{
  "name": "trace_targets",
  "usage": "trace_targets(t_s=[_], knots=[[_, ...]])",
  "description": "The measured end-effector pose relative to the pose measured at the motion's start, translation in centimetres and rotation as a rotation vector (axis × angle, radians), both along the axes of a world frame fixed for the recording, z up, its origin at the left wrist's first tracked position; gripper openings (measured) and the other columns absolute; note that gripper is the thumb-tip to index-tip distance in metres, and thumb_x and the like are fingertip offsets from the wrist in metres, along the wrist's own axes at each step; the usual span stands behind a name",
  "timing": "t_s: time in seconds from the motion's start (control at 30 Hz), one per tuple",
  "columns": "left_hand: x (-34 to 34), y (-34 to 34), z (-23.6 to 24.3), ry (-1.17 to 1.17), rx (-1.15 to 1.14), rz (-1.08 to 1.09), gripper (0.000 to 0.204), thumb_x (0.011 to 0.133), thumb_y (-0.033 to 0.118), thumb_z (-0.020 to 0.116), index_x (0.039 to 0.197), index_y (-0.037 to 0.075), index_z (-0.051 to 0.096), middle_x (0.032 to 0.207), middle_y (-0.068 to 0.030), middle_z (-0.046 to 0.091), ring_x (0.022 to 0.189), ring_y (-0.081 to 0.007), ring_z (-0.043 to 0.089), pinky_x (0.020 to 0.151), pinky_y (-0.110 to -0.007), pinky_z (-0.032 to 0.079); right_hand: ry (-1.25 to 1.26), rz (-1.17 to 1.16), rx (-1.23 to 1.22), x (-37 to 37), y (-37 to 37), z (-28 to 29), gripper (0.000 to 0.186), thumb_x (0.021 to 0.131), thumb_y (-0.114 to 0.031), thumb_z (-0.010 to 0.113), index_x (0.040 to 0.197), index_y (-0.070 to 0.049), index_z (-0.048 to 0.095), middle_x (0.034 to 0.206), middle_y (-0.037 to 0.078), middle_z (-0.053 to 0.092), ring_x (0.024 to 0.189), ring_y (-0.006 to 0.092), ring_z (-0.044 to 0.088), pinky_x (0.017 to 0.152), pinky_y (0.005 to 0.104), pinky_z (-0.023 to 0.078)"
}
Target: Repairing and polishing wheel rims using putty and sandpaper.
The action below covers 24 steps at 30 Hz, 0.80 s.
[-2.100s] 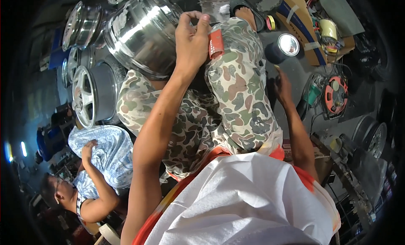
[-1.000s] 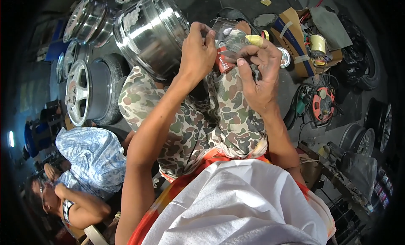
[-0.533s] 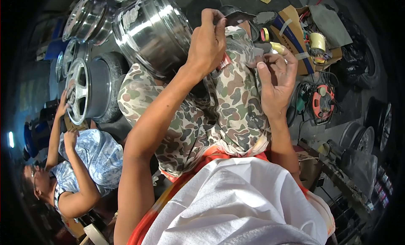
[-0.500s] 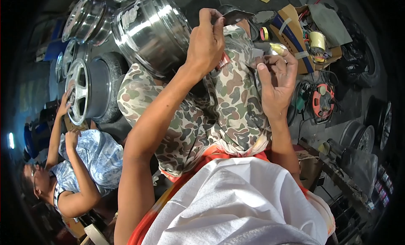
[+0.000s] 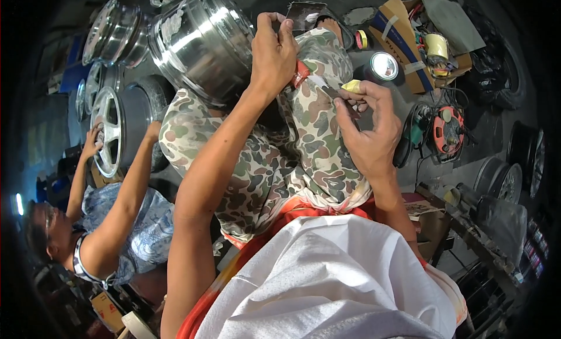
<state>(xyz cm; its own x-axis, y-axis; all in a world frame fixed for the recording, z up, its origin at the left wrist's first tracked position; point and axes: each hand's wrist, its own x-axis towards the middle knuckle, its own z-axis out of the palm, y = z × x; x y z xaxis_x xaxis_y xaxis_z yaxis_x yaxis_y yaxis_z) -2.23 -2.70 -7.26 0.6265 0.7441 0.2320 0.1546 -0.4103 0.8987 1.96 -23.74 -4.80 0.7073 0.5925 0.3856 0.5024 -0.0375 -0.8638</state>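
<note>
My left hand (image 5: 272,61), fingers bent into a pinch, is at the edge of a dark flat sheet (image 5: 301,12) with a greyish smear on it. Just left of that hand, a large shiny metal wheel rim (image 5: 201,44) stands beyond my knee. My right hand (image 5: 374,126) is closed on a thin flat spreader (image 5: 320,82) whose pale end points toward my left hand. A yellow lump (image 5: 352,86) sits at its index fingertip. Between the hands, a small red tube or packet (image 5: 300,74) shows against my camouflage trousers (image 5: 318,126).
On the left, another person (image 5: 125,222) has both hands at a spoked wheel rim (image 5: 108,131). A round tin (image 5: 384,66), a tape roll (image 5: 361,40) and a cardboard box (image 5: 400,38) lie ahead right. Nearby is an orange cable reel (image 5: 448,130). More rims (image 5: 497,181) stand farther right.
My right hand has moved left with the spreader, uncovering the tin. My left hand has shifted slightly left, and the dark sheet shows more clearly. The other person's nearer arm now reaches to the wheel.
</note>
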Motion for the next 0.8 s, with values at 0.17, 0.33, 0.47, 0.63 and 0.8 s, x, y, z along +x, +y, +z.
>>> trace_targets(t_s=[0.17,0.33,0.47,0.63,0.8], knots=[[-0.5,-0.5,1.6,-0.084,-0.566,0.014,0.024,0.108,0.022,0.055,0.111,-0.001,0.048,0.068,-0.0033,0.056,0.055,-0.0082,0.054,0.048,-0.025,0.043,-0.108,-0.048,0.018,-0.1,0.4,-0.4,0.034,0.081,0.002,0.08,0.11,-0.002,0.063,0.093,0.01,0.072,0.078,0.0217,0.07,0.072,0.0318,0.053],[-0.6,0.6,1.2,-0.135,-0.682,0.043,0.024,0.108,0.024,0.056,0.111,0.001,0.049,0.068,-0.0026,0.055,0.051,-0.0076,0.046,0.045,-0.023,0.038,-0.235,-0.069,0.12,0.2,1.8,-0.6,0.038,0.077,0.003,0.083,0.109,-0.002,0.064,0.093,0.008,0.071,0.076,0.021,0.07,0.069,0.0316,0.054],[-0.4,0.7,2.4,-0.158,-0.652,0.039,0.024,0.108,0.023,0.055,0.112,0.001,0.048,0.069,-0.003,0.056,0.052,-0.0076,0.048,0.047,-0.024,0.039,-0.295,-0.039,0.128,0.4,2.6,0.4,0.04,0.075,0.004,0.085,0.108,-0.002,0.063,0.095,0.008,0.072,0.078,0.0187,0.071,0.068,0.0298,0.054],[-0.4,0.8,3.8,-0.201,-0.428,0.108,0.027,0.109,0.023,0.052,0.114,-0.002,0.046,0.069,-0.0045,0.057,0.055,-0.0082,0.049,0.052,-0.024,0.04,-0.11,-0.023,0.179,-0.6,2.9,1.6,0.038,0.078,0.003,0.083,0.108,-0.001,0.06,0.093,0.008,0.073,0.078,0.0153,0.071,0.07,0.0276,0.055],[-0.5,1.0,4.1,-0.241,-0.361,0.13,0.028,0.109,0.023,0.051,0.114,-0.003,0.044,0.067,-0.0045,0.056,0.059,-0.0086,0.048,0.054,-0.024,0.039,0.036,-0.031,0.13,-1.3,3.0,1.9,0.036,0.081,0.0,0.081,0.109,-0.001,0.058,0.09,0.01,0.074,0.077,0.0132,0.07,0.07,0.0261,0.054]])
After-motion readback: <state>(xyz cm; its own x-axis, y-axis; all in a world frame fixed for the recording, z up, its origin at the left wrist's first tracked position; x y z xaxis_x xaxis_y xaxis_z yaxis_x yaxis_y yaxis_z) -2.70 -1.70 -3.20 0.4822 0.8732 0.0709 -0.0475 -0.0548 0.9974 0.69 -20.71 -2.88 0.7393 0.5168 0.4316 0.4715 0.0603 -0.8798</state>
